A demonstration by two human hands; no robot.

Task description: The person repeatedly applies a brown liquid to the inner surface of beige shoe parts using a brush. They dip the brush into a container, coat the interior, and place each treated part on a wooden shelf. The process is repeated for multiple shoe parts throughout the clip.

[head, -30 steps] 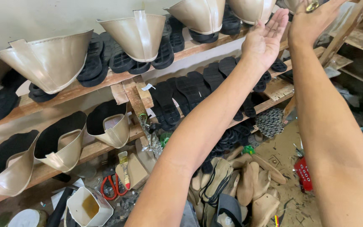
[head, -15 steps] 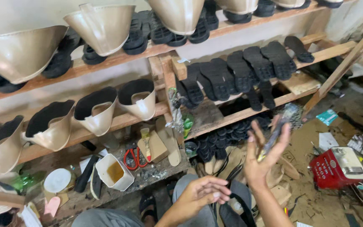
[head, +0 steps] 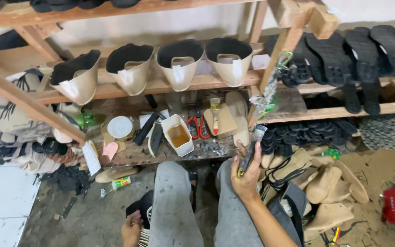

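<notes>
The right hand [head: 247, 176] has its grip closed around a brush [head: 251, 150] with a dark handle, held upright over the right knee, just near of the low wooden worktop [head: 129, 155]. The left hand [head: 132, 228], low and near, grasps a black sandal [head: 143, 211] beside the left leg. A white glue tub [head: 178, 134] and red scissors [head: 198, 126] lie on the worktop.

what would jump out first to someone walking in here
The row of four beige shoe uppers with black openings on the wooden shelf at centre. Below it, the right hand holds up a brush over the grey-trousered knees, near a white tub of amber glue. Black soles crowd the right shelves.
</notes>
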